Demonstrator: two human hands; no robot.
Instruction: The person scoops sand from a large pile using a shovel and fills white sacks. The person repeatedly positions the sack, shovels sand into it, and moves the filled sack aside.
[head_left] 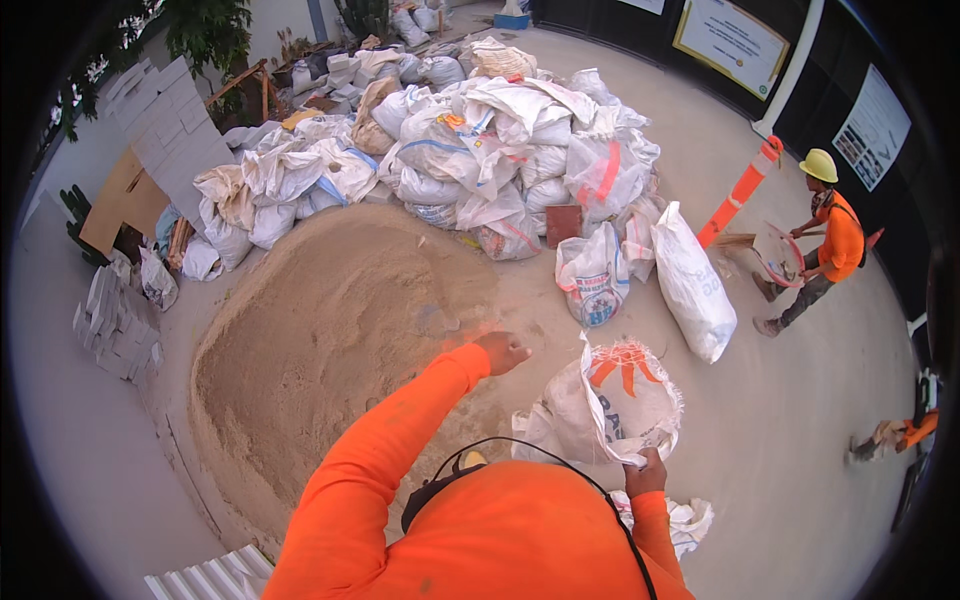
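Note:
My left hand (505, 352) is out over the right edge of the sand pile (290, 340), fingers bent and partly blurred; I cannot tell whether anything is in them. My right hand (645, 472) grips the front rim of a white woven sack (570, 420), whose mouth gapes, showing orange marks on its inner far side. A tall full white sack (690, 280) stands beyond it, beside another tied sack (590, 275).
A heap of filled sacks (510, 150) spans the back. Grey blocks (115, 330) are stacked left. An orange post (735, 200) stands near a person (840, 240) in a yellow helmet holding a wheelbarrow or tool. Another person (915, 430) is at the far right.

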